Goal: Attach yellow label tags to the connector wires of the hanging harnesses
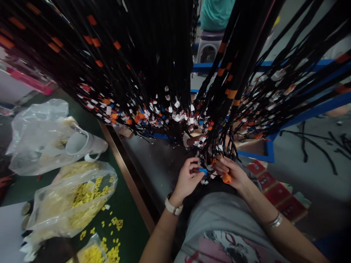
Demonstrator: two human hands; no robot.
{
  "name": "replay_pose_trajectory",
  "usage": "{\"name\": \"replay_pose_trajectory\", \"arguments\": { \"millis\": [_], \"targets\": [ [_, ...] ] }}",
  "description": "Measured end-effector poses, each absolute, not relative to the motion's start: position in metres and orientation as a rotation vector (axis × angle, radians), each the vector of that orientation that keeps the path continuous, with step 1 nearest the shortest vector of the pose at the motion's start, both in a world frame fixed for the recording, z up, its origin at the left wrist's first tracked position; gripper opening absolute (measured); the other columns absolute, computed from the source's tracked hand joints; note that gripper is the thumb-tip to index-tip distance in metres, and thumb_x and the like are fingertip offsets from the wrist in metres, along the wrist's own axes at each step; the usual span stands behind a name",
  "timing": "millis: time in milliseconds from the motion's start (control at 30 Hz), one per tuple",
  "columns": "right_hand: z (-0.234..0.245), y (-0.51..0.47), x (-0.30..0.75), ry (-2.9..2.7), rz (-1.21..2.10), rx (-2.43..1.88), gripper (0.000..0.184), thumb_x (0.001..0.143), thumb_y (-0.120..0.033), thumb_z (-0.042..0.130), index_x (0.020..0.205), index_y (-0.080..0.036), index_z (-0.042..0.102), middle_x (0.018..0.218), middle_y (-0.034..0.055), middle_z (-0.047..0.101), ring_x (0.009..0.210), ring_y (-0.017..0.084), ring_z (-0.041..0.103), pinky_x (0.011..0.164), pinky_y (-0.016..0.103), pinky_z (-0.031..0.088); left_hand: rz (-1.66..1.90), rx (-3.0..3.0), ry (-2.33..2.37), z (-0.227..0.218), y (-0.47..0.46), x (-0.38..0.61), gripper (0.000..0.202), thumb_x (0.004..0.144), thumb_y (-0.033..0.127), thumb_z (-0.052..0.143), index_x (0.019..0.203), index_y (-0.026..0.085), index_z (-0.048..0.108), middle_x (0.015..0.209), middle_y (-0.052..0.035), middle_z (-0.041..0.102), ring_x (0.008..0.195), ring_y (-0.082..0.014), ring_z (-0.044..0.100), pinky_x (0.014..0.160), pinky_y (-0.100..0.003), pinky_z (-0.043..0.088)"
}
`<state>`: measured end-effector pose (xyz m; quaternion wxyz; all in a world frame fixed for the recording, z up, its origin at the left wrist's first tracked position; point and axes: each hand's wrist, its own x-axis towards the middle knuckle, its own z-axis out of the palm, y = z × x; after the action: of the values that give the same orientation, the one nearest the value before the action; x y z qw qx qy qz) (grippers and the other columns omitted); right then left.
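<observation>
In the head view my left hand (188,178) pinches a small blue connector (203,171) between thumb and fingers. Close by on the right, my right hand (233,171) has its fingers curled, and an orange connector (226,178) pokes out beneath them. What its fingertips pinch is too small to make out. Both hands are at the lower end of a hanging bundle of black wire harnesses (223,113). White, orange and blue connectors cluster around the wire ends, partly hidden by my fingers.
More black harnesses (153,54) hang at left and right. A blue frame (270,151) stands behind. On the green table (128,233) are a white mug (95,146), a clear bag of yellow pieces (74,201) and loose yellow pieces. Red boxes (276,193) lie at right.
</observation>
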<state>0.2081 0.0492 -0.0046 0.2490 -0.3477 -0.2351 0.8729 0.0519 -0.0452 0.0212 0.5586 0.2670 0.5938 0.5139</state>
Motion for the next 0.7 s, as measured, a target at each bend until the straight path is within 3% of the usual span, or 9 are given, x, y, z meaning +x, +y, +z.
{"name": "replay_pose_trajectory", "arguments": {
  "millis": [133,233,400,500,633,700],
  "targets": [
    [-0.006,0.043,0.206,-0.915,2.308,-1.043,0.032,0.058,-0.019,0.08,0.074,-0.02,0.052,0.066,-0.0043,0.055,0.056,0.009,0.051,0.05,0.02,0.044,1.311,0.7,1.422,0.024,-0.046,0.059,0.053,0.067,0.018,0.069,0.114,0.021,0.045,0.09,-0.0037,0.064,0.081,-0.014,0.06,0.079,-0.029,0.047],
    [-0.007,0.041,0.205,-1.049,2.329,-1.017,0.04,0.054,-0.017,0.081,0.087,-0.02,0.059,0.083,-0.0001,0.065,0.074,0.014,0.06,0.065,0.025,0.049,1.315,0.825,1.523,0.024,-0.048,0.061,0.053,0.068,0.022,0.07,0.116,0.022,0.046,0.093,-0.0043,0.066,0.083,-0.0151,0.061,0.082,-0.031,0.046],
    [-0.007,0.043,0.208,-1.101,2.456,-0.951,0.048,0.059,-0.02,0.079,0.103,-0.021,0.06,0.086,0.0024,0.069,0.076,0.017,0.064,0.067,0.029,0.052,1.278,0.978,1.561,0.025,-0.051,0.062,0.054,0.07,0.026,0.069,0.118,0.023,0.045,0.093,-0.0037,0.067,0.083,-0.0154,0.062,0.085,-0.032,0.046],
    [-0.008,0.044,0.21,-1.096,2.449,-0.932,0.046,0.056,-0.018,0.08,0.099,-0.021,0.062,0.084,0.0016,0.069,0.074,0.016,0.063,0.064,0.027,0.052,1.206,1.068,1.597,0.034,-0.049,0.061,0.054,0.069,0.028,0.07,0.118,0.023,0.048,0.099,-0.0051,0.065,0.087,-0.0168,0.061,0.086,-0.033,0.046],
    [-0.013,0.043,0.212,-1.071,2.444,-0.939,0.042,0.054,-0.017,0.081,0.093,-0.019,0.065,0.08,0.0008,0.067,0.07,0.014,0.061,0.063,0.026,0.051,1.068,1.187,1.905,0.056,-0.056,0.04,0.03,0.073,0.034,0.065,0.101,0.022,0.062,0.101,-0.0074,0.064,0.092,-0.0205,0.059,0.088,-0.033,0.044],
    [-0.017,0.043,0.214,-1.059,2.428,-0.959,0.042,0.053,-0.017,0.081,0.092,-0.02,0.065,0.081,0.0002,0.067,0.071,0.013,0.06,0.063,0.026,0.05,0.965,1.142,2.096,0.068,-0.074,0.019,0.029,0.076,0.037,0.06,0.1,0.021,0.063,0.096,-0.0073,0.066,0.087,-0.0201,0.06,0.084,-0.032,0.045]
  ]
}}
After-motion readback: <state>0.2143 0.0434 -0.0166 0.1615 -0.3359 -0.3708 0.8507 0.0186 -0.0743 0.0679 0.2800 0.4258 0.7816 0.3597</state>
